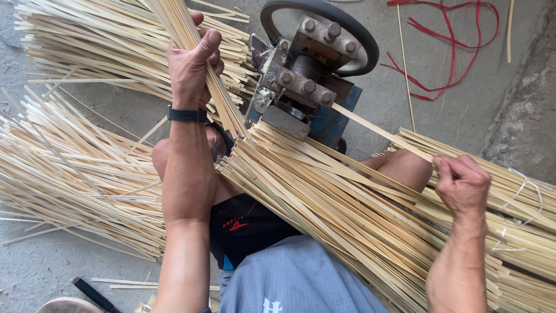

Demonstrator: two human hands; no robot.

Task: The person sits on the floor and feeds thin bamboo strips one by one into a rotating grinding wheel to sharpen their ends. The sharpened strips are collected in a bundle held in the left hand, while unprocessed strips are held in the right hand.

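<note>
My left hand [194, 66] is raised at the upper left, closed around a handful of pale bamboo strips [223, 101] that slant down toward the metal machine [304, 87]. A dark band sits on that wrist. My right hand [461, 182] pinches a single thin bamboo strip [376, 130] that runs from the machine's side out to the right. A thick bundle of bamboo strips [347, 214] lies across my lap, from beside the machine down to the lower right.
Large piles of cut bamboo strips [69, 168] cover the concrete floor at the left and the top left. Red cord [449, 58] lies on the floor at the upper right. The machine has a black-rimmed wheel [324, 26] and bolted plates. A dark-handled tool [92, 293] lies at bottom left.
</note>
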